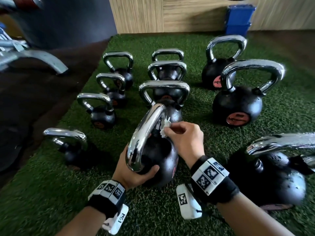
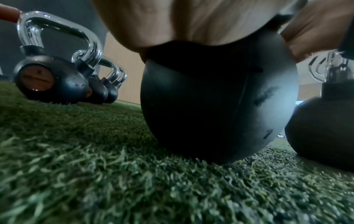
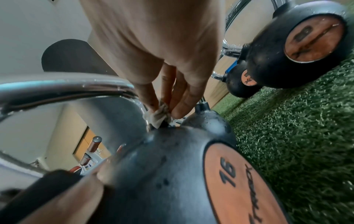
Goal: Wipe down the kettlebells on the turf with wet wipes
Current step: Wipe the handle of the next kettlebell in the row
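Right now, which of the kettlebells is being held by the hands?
The 16 kettlebell nearest the person: the left hand grips its body, the right hand presses a wet wipe at its handle base. The others stand untouched.

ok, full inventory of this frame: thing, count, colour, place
kettlebell in hand: 1, black, chrome handle, orange 16 label, near centre of turf
other kettlebells: 10 visible, black and chrome, in rows on turf
wet wipe: 1, white, at handle base
turf: green, floor
blue bin: 1, against wood wall
grey machine base: far left
wristbands: 2, black with markers
left hand: holds kettlebell
right hand: pinches wipe
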